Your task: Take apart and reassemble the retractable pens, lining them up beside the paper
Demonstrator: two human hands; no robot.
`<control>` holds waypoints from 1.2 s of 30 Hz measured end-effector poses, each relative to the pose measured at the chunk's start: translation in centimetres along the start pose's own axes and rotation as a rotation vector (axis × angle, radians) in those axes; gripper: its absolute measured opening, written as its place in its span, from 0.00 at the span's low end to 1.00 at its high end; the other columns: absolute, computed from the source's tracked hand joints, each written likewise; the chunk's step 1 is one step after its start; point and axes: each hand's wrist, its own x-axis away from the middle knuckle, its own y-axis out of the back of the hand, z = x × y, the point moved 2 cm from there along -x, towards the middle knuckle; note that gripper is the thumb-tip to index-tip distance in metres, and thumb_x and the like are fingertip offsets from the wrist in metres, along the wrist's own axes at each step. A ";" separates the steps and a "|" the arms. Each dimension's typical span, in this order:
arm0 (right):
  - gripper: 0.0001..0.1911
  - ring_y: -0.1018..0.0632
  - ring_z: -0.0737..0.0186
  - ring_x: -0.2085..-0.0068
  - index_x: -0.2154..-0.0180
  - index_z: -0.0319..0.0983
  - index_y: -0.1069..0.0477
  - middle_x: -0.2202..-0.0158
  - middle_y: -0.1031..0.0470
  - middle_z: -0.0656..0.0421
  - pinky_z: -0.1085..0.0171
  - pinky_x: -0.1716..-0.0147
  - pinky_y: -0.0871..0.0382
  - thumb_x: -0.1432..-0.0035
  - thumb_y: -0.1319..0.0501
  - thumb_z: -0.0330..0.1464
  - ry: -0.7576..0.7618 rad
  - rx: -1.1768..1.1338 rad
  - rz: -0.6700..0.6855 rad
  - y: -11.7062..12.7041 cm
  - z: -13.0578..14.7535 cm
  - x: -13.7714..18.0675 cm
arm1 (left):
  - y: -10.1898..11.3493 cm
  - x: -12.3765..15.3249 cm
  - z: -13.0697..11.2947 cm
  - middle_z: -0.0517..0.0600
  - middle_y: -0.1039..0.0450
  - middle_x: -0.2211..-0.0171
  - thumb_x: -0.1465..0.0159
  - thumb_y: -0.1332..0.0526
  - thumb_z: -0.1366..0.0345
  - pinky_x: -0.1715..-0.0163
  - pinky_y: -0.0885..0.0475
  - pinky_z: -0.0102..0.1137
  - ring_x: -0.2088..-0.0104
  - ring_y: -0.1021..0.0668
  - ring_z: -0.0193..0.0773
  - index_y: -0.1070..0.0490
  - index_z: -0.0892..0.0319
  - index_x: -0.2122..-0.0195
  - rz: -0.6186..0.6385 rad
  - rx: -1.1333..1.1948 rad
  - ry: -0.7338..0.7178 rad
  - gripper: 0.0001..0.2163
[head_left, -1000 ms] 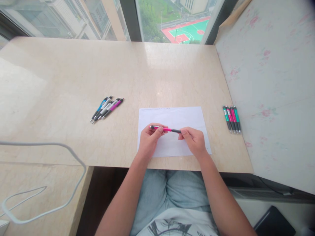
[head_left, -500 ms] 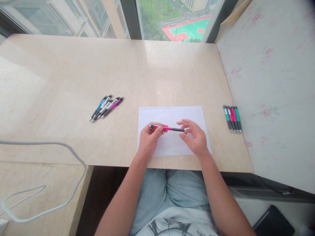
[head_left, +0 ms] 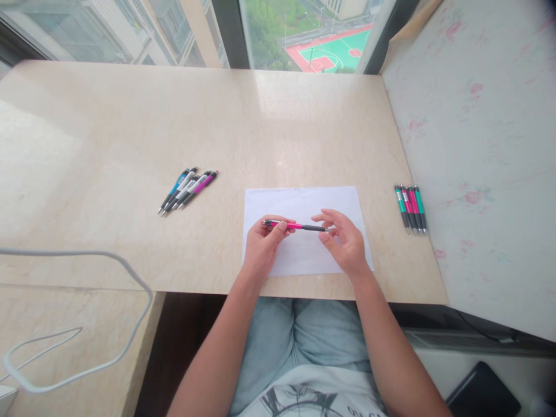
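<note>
A pink-and-black ballpoint pen (head_left: pixel 294 226) lies level above a white sheet of paper (head_left: pixel 299 258). My left hand (head_left: pixel 263 243) is closed on its pink barrel, thumb on top, with the clicker end to the left. Around the pen's silver tip, my right hand (head_left: pixel 345 240) has its thumb and forefinger apart and curved. Whether one of its fingers touches the tip is hard to make out. Faint writing runs along the paper's top edge.
Several pens (head_left: pixel 186 191) in blue, silver and purple lie loosely at left. Several green and pink pens (head_left: pixel 410 209) lie side by side near the wall (head_left: pixel 473 145) at right. A white cable (head_left: pixel 108 253) loops across the lower left. The table's front edge (head_left: pixel 403 302) is close to my lap.
Very little differs. My right thumb has shifted slightly beside the pen's tip, while my left hand keeps its hold.
</note>
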 end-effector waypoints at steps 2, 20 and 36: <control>0.11 0.24 0.65 0.72 0.56 0.42 0.24 0.66 0.17 0.57 0.64 0.73 0.28 0.35 0.40 0.39 -0.047 0.027 0.010 0.1 0.1 0.0 | 0.0 0.0 0.0 0.50 0.19 0.67 0.41 0.29 0.62 0.63 0.28 0.27 0.67 0.21 0.32 0.22 0.58 0.66 0.003 -0.028 -0.002 0.06; 0.08 0.20 0.62 0.69 0.61 0.42 0.21 0.68 0.18 0.58 0.62 0.68 0.24 0.38 0.37 0.37 -0.060 -0.025 -0.070 0.4 0.0 0.1 | 0.2 -0.1 0.2 0.51 0.19 0.65 0.41 0.29 0.62 0.62 0.27 0.29 0.66 0.20 0.33 0.22 0.59 0.65 -0.016 -0.014 -0.012 0.07; 0.07 0.20 0.61 0.67 0.63 0.42 0.24 0.65 0.21 0.57 0.63 0.70 0.24 0.41 0.35 0.37 -0.041 0.007 -0.123 1.0 -0.2 0.1 | 0.4 -0.2 -0.1 0.51 0.19 0.65 0.41 0.29 0.62 0.62 0.25 0.27 0.66 0.20 0.32 0.23 0.59 0.66 -0.055 0.070 -0.011 0.07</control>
